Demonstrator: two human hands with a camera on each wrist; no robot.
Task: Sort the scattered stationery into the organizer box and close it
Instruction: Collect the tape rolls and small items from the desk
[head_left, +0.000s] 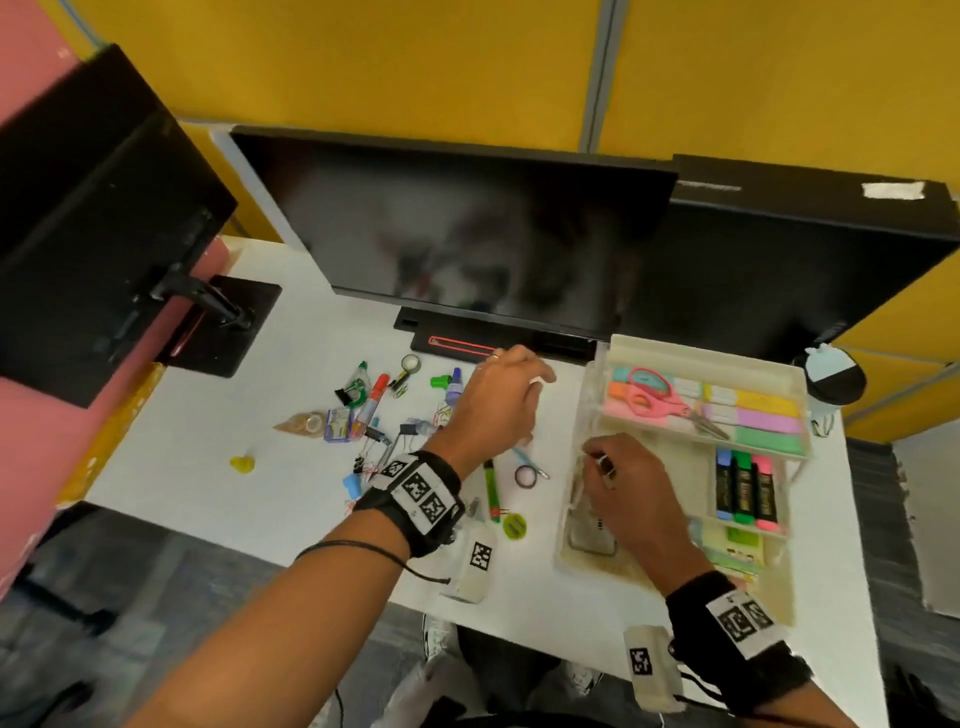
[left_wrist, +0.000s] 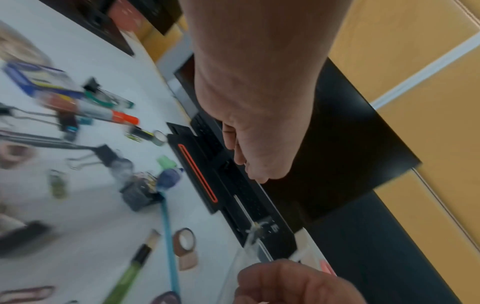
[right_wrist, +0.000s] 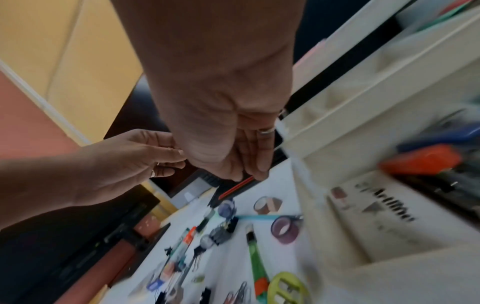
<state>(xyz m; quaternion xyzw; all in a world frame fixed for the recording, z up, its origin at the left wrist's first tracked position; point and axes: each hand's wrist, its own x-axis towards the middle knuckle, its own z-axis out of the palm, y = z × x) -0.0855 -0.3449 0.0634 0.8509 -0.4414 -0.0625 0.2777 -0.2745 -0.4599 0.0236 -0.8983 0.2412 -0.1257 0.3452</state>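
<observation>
The organizer box (head_left: 701, 364), pale translucent plastic with its clear lid swung open, sits at the desk's (head_left: 197, 447) right edge, holding pink scissors (head_left: 657, 397), pastel sticky notes and three highlighters (head_left: 745, 488). The right hand (head_left: 621, 486) reaches into its left compartment, fingers curled, though around what I cannot tell. The left hand (head_left: 501, 400) hovers loose-fingered, empty, over scattered clips, tape rolls and a green marker (head_left: 491, 488).

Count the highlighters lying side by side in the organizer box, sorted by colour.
Blue highlighter: 1
Green highlighter: 1
Pink highlighter: 1
Total: 3, all in one compartment of the organizer box.
</observation>
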